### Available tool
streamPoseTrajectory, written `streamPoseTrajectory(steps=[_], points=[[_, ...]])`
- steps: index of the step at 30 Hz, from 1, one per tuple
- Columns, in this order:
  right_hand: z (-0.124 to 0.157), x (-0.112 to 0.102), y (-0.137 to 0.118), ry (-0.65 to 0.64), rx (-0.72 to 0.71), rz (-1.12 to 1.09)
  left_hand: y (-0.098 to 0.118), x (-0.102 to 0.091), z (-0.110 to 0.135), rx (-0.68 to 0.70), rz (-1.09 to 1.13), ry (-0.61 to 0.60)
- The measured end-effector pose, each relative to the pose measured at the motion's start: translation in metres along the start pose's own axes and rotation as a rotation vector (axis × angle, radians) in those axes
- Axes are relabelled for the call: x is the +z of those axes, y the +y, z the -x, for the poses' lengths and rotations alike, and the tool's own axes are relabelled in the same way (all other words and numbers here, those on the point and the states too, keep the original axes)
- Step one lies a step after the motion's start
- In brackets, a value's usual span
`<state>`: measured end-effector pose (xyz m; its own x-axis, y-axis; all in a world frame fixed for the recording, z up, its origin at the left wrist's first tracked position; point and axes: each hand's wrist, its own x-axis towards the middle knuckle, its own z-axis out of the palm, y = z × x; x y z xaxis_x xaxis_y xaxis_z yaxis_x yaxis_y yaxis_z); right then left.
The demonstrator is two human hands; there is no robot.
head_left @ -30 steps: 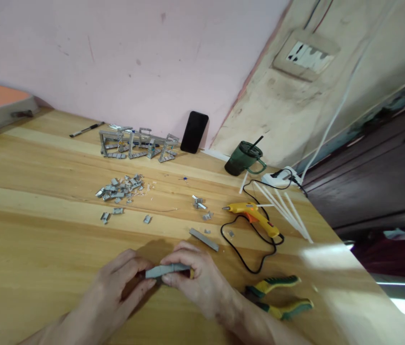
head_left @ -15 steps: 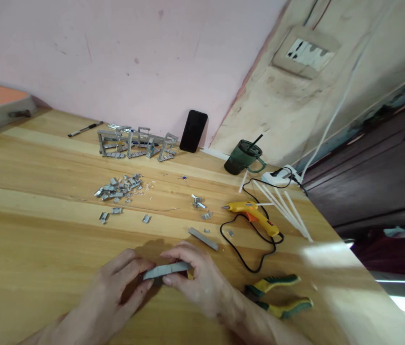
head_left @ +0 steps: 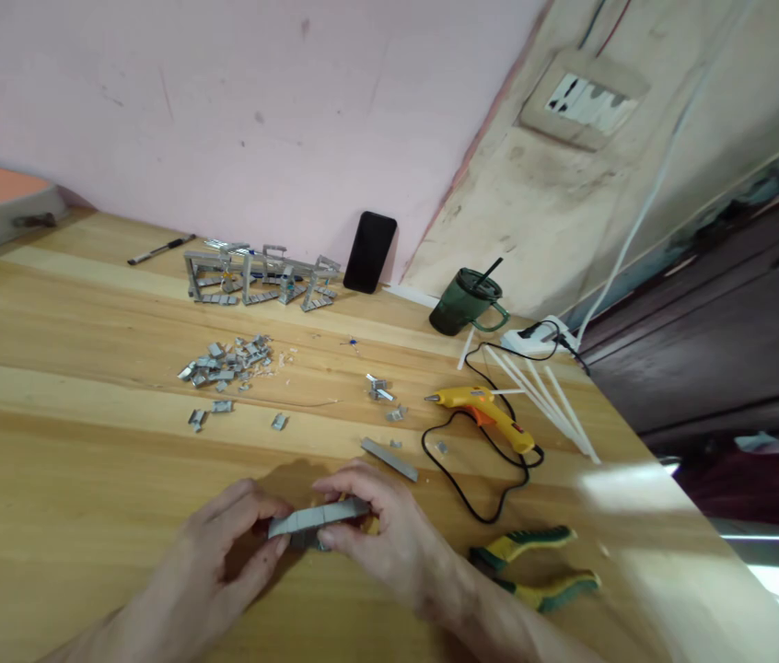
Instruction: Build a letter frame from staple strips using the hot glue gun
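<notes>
Between my two hands is a grey metal strip [head_left: 317,517] with crease lines across it; a darker grey part shows beneath it. My left hand [head_left: 224,552] pinches its left end between thumb and fingers. The right end is gripped by my right hand [head_left: 382,534], thumb below and fingers above, which hide part of that end. Just beyond my right hand, a second grey strip [head_left: 389,459] lies flat on the wooden table [head_left: 86,479]. A pile of small bent metal pieces [head_left: 227,362] lies farther off, with a few loose ones nearer.
To the right are a yellow glue gun [head_left: 482,405] with a looped black cord, white glue sticks [head_left: 545,401] and green-yellow pliers [head_left: 541,566]. Along the wall stand metal frames [head_left: 248,276], a black phone [head_left: 370,253], a green mug [head_left: 459,304] and a power strip [head_left: 541,339]. A pen [head_left: 158,250] lies left.
The strip has shifted slightly left in my hands, and more of the darker part under it shows. Both hands keep their hold; the view has moved a little.
</notes>
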<state>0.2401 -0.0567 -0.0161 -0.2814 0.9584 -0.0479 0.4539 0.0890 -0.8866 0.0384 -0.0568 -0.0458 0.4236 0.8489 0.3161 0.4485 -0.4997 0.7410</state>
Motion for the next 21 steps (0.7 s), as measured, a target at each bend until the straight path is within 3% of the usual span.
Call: streamPoseTrajectory(steps=[9, 21], points=[[0.0008, -0.0008, 0.0003, -0.044, 0.120, -0.023, 0.0031, 0.0005, -0.0026, 0.037, 0.029, 0.005], [0.0042, 0.0004, -0.0017, -0.033, 0.126, -0.003, 0.0023, 0.0012, -0.0027, 0.019, 0.036, -0.003]])
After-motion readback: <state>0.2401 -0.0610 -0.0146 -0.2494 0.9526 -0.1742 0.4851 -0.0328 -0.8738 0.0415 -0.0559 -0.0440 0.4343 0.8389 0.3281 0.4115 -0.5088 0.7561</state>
